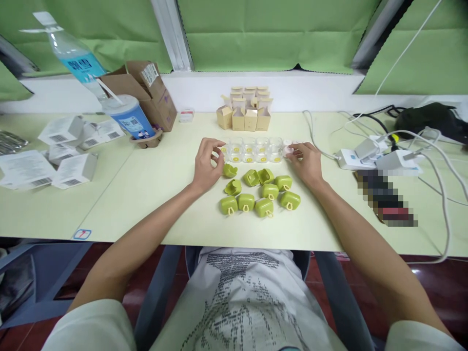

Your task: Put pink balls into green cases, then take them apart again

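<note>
A double row of small clear plastic cases, each with a yellow round mark, lies across the table between my two hands. My left hand has its fingers curled round the left end of this row, with thumb and index finger at the outermost cases. My right hand pinches a small white piece at the right end; its exact kind is hard to make out. Just in front of the row lie several green rounded cases, some opened and others closed with pale yellow loops.
Behind the row stand several open small cream boxes. At the left are white boxes, a blue cup, a tilted water bottle and a brown cardboard box. A power strip with cables lies at the right.
</note>
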`<action>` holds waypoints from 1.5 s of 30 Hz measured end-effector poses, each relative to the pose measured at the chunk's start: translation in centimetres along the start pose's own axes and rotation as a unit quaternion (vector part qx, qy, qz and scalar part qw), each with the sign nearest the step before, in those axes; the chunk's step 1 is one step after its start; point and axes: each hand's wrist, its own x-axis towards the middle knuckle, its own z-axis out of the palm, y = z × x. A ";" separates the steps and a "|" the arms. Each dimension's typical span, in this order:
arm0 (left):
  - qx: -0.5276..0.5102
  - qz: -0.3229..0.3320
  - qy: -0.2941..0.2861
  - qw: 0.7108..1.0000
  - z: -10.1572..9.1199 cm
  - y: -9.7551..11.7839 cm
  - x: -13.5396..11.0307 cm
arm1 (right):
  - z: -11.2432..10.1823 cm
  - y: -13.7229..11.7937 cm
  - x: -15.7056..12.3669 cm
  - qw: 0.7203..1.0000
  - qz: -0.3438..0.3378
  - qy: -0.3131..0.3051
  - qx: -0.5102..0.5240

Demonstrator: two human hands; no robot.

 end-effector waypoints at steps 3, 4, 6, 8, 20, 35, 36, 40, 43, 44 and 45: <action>-0.003 0.004 -0.002 1.000 0.0 -0.1 0.0 | -0.1 0.0 0.0 1.000 0.009 -0.010 0.001; -0.006 0.007 -0.003 1.000 0.0 -0.1 0.0 | -0.3 0.0 0.1 1.000 0.012 -0.017 0.003; -0.007 0.011 -0.003 1.000 0.0 -0.1 0.0 | -1.1 -0.2 0.2 0.999 0.021 -0.024 0.002; -0.005 0.010 -0.003 1.000 0.0 -0.2 0.0 | -2.5 -0.9 0.2 0.999 0.025 -0.016 -0.015; -0.001 0.029 -0.005 1.000 0.2 0.1 -0.2 | -7.0 -5.4 -0.6 0.867 0.047 -0.491 0.076; -0.183 0.042 -0.115 0.975 0.3 6.7 -0.9 | -1.5 -12.1 -4.8 0.960 -0.187 -0.123 0.166; -0.180 0.038 -0.111 0.977 0.4 6.9 -1.0 | -1.1 -12.4 -5.1 0.956 -0.206 -0.126 0.165; -0.154 0.044 -0.092 0.983 0.4 6.6 -1.1 | -0.9 -12.3 -5.4 0.938 -0.226 -0.158 0.210; -0.141 0.089 -0.102 0.981 0.2 6.4 -0.9 | -1.2 -12.0 -5.1 0.939 -0.191 -0.169 0.232; -0.136 0.101 -0.112 0.979 0.1 6.4 -0.8 | -1.3 -12.0 -5.0 0.939 -0.186 -0.170 0.233; -0.131 0.108 -0.123 0.978 0.0 6.4 -0.7 | -1.3 -11.9 -5.0 0.939 -0.187 -0.171 0.234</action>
